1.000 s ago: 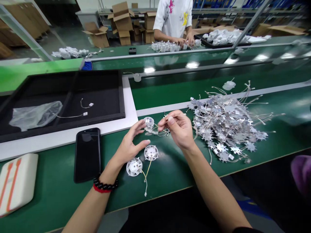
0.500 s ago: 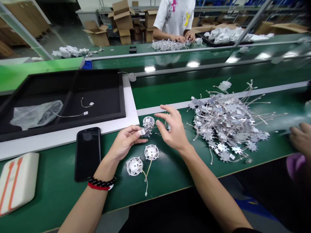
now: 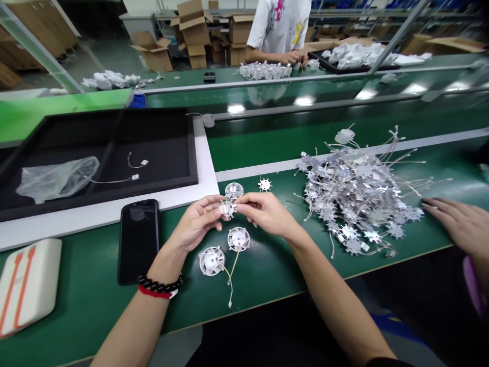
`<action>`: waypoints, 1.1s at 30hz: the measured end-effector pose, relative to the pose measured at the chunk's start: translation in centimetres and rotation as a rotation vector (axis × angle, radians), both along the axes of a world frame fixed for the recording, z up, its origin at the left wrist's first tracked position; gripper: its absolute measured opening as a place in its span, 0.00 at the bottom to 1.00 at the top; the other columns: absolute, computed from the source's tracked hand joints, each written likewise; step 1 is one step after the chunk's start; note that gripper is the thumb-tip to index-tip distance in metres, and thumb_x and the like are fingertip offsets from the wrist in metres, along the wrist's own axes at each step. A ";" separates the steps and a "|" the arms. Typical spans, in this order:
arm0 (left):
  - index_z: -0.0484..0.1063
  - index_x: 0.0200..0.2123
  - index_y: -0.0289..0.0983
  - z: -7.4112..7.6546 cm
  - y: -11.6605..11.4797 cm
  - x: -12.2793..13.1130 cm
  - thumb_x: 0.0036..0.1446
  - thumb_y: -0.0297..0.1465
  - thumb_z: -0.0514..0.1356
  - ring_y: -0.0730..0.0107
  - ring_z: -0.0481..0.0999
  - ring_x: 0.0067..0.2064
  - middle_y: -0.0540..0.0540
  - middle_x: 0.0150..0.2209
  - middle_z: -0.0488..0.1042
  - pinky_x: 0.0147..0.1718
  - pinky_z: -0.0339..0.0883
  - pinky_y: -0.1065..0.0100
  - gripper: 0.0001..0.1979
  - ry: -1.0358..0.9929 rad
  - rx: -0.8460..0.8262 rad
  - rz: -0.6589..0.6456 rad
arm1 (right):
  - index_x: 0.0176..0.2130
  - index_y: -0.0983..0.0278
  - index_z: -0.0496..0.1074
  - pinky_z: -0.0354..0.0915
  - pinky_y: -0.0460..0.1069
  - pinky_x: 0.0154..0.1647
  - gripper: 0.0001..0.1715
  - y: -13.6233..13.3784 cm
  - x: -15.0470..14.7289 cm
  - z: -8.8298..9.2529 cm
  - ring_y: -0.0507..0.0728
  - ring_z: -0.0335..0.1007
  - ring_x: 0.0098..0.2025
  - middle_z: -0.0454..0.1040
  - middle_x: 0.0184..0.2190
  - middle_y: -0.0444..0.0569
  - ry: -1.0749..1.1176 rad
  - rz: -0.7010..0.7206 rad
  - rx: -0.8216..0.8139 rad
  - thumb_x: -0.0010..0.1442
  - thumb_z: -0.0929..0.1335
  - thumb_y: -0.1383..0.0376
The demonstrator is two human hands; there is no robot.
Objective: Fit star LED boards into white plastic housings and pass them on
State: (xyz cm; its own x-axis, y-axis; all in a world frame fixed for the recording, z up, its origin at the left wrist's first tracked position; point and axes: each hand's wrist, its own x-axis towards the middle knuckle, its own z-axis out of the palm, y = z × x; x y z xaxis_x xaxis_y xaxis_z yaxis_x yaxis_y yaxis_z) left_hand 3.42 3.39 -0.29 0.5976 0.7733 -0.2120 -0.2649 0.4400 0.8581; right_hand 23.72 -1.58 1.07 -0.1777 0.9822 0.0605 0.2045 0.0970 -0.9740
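Observation:
My left hand pinches a small star-shaped metal plate with a white piece on it. From the other side, the thumb and forefinger of my right hand close on the plate's right edge, or on a small white part there; which one I cannot tell. Just behind the plate lies a round clear-white fan piece. Two white fan wheels, a nearer one and a farther one, rest below my hands with their wires trailing toward me. Another star-shaped plate lies behind my right hand.
A heap of star-shaped plates with wires covers the right; a co-worker's hand reaches its edge. Left are a phone, a white case and a black tray. Across the bench another person handles white parts.
My right hand has come down and left, its spread fingers closing at the plate in my left hand. The co-worker's hand at right has moved in beside the heap.

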 end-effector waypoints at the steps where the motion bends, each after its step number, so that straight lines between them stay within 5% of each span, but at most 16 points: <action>1: 0.78 0.44 0.34 0.0 0.0 0.0 0.46 0.31 0.77 0.71 0.78 0.32 0.46 0.33 0.79 0.23 0.72 0.78 0.22 0.001 -0.003 -0.006 | 0.35 0.64 0.75 0.64 0.48 0.29 0.09 0.1 0.0 0.0 0.52 0.67 0.28 0.75 0.29 0.45 -0.003 -0.006 -0.003 0.64 0.67 0.63; 12: 0.79 0.42 0.35 0.1 -0.2 -0.3 0.48 0.33 0.76 0.74 0.75 0.26 0.46 0.28 0.77 0.20 0.67 0.79 0.18 0.016 -0.073 -0.127 | 0.34 0.62 0.68 0.63 0.50 0.38 0.11 0.0 -0.2 0.0 0.54 0.68 0.33 0.74 0.30 0.45 0.009 0.038 -0.019 0.68 0.64 0.61; 16: 0.78 0.43 0.35 0.1 -0.3 -0.3 0.50 0.33 0.75 0.76 0.73 0.22 0.48 0.24 0.76 0.17 0.65 0.80 0.18 0.040 -0.076 -0.165 | 0.31 0.63 0.70 0.62 0.49 0.34 0.22 0.1 0.5 -0.1 0.52 0.66 0.30 0.73 0.27 0.45 0.037 0.059 -0.065 0.68 0.64 0.51; 20: 0.79 0.43 0.33 -0.1 -0.3 -0.1 0.49 0.32 0.76 0.77 0.76 0.25 0.48 0.27 0.78 0.23 0.72 0.79 0.18 0.052 -0.076 -0.146 | 0.28 0.64 0.73 0.61 0.49 0.33 0.24 0.1 1.0 -0.2 0.53 0.66 0.29 0.74 0.26 0.45 0.035 0.082 -0.117 0.62 0.70 0.48; 24: 0.79 0.44 0.35 -0.2 -0.3 -0.1 0.49 0.35 0.76 0.65 0.83 0.37 0.44 0.38 0.82 0.36 0.82 0.69 0.20 0.049 -0.098 -0.127 | 0.28 0.64 0.74 0.61 0.49 0.33 0.22 0.2 0.6 -0.5 0.53 0.67 0.30 0.75 0.26 0.45 0.070 0.086 -0.149 0.60 0.72 0.49; 33: 0.78 0.39 0.33 0.0 -0.2 -0.3 0.48 0.37 0.77 0.65 0.83 0.33 0.45 0.29 0.79 0.18 0.73 0.80 0.19 0.030 -0.121 -0.171 | 0.31 0.65 0.75 0.63 0.48 0.32 0.21 0.1 0.2 -0.3 0.51 0.66 0.28 0.74 0.25 0.44 0.166 0.182 -0.191 0.60 0.72 0.49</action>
State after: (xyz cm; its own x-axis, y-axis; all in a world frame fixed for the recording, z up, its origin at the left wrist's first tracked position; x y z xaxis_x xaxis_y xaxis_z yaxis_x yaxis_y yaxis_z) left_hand 3.14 3.21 -0.27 0.7100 0.6290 -0.3167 -0.1530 0.5767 0.8025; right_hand 23.92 -1.51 0.76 -0.3553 0.9314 -0.0792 0.0374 -0.0706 -0.9968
